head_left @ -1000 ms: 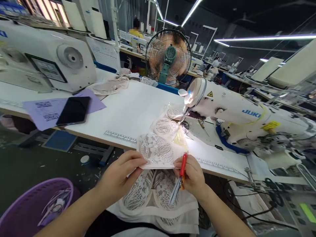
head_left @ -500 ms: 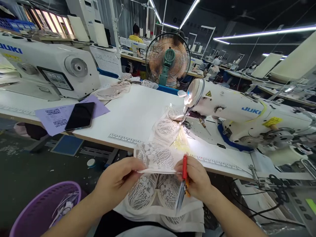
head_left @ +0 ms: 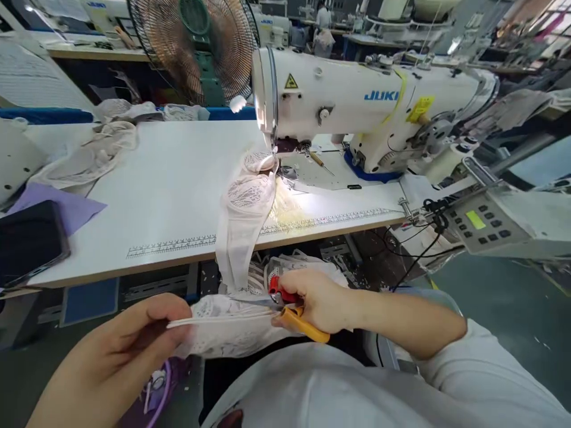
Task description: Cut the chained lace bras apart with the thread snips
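My left hand [head_left: 129, 339] is closed, pinching one end of a white lace bra [head_left: 232, 333] between thumb and fingers. The folded edge of the lace runs level from it towards my right hand [head_left: 321, 300]. That hand is closed round scissors [head_left: 306, 326] with one red and one orange handle. Their blades point left along the lace just above the fold; whether they touch it I cannot tell. Another bra [head_left: 245, 220] lies on the table with one cup under the sewing machine head [head_left: 267, 107] and its wing hanging over the front edge.
A white JUKI sewing machine [head_left: 339, 98] stands on the table [head_left: 169, 184]. At the left lie a black phone [head_left: 33, 241], purple paper [head_left: 84, 209] and more bras [head_left: 96, 151]. A large fan [head_left: 205, 53] stands behind. A control box [head_left: 486, 220] is at the right, a purple basket [head_left: 166, 386] below.
My view has swung right and down. The scissors have turned from hanging in my right hand to pointing left at the lace. My left hand has moved leftward along the bra.
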